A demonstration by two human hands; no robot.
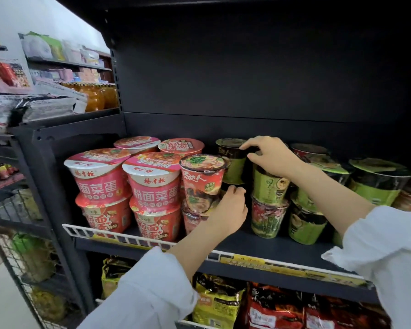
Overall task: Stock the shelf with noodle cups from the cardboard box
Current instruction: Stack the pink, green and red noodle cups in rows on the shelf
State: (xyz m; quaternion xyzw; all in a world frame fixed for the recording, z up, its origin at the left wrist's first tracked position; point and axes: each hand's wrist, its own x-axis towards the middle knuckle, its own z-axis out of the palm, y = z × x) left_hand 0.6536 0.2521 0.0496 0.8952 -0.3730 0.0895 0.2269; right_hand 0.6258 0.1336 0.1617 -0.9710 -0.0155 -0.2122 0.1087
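Head view: a dark metal shelf (266,248) with a white wire front rail already holds many noodle cups, so stocking looks well under way, though open space remains in the middle of the shelf and behind the rows. The cardboard box is out of sight, so how many cups are left cannot be told.

On the left stand wide pink bowls (126,186), stacked two high, with glossy film lids. Beside them is a tall tapered pink cup (203,181) stacked on another. The left hand (230,207) touches its lower right side with curled fingers, apparently steadying it; a full grip cannot be confirmed.

To the right are green cups (269,186), also stacked, shrink-wrapped and shiny, with round lids. The right hand (271,155) rests on top of one green cup, fingers curled down over its lid, gripping it.

Both arms wear pale, soft cloth sleeves. Crinkly noodle packets (218,302) fill the shelf below.
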